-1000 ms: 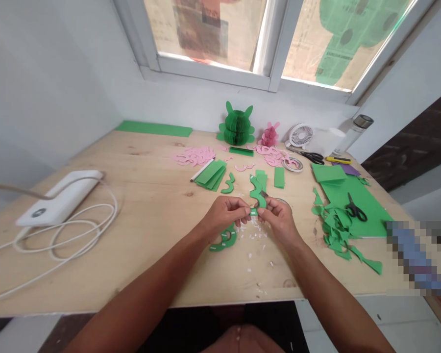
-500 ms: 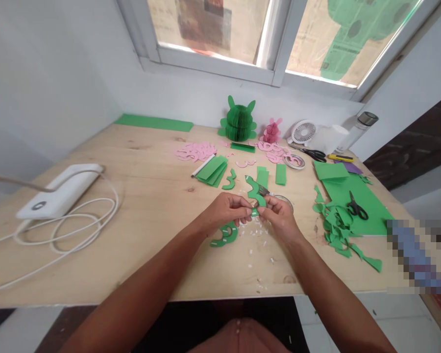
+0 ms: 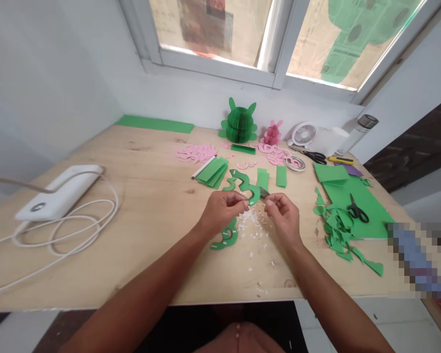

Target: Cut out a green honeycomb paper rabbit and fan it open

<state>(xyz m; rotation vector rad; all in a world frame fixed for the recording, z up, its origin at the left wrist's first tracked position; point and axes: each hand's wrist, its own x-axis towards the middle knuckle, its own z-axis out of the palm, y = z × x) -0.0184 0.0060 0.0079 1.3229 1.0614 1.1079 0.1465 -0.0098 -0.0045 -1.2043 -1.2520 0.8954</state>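
Left hand: the left hand (image 3: pixel 220 213) is raised over the wooden table (image 3: pixel 150 196), with its fingers (image 3: pixel 235 197) clenched into a pinch. Nothing held shows between them; anything that small cannot be made out.

Right hand: the right hand (image 3: pixel 283 215) hovers just across from the left, its fingers (image 3: pixel 271 199) also drawn into a tight pinch. A grey sliver (image 3: pixel 264 192) sits just beside the fingertips; whether they grip it cannot be told. Held up like this, both hands seem placed for fine work over the scraps.

Curly green cut-out: it lies on the table just above the hands, at frame center, its lower end close to the left fingers.

Second green cut-out: this curved piece (image 3: pixel 226 238) lies below the left hand, with white bits on it.

White scraps: small paper bits (image 3: pixel 250 226) are scattered on the table between the hands and the near edge.

Right of frame: black scissors (image 3: pixel 357 208) rest on a green sheet (image 3: pixel 356 215), beside a heap of green offcuts (image 3: pixel 338 238).

Upper middle: a green honeycomb paper figure (image 3: pixel 238 125) stands by the wall, near pink cut-outs (image 3: pixel 195 153).

Left of frame: a white cable (image 3: pixel 73 230) coils on the table.
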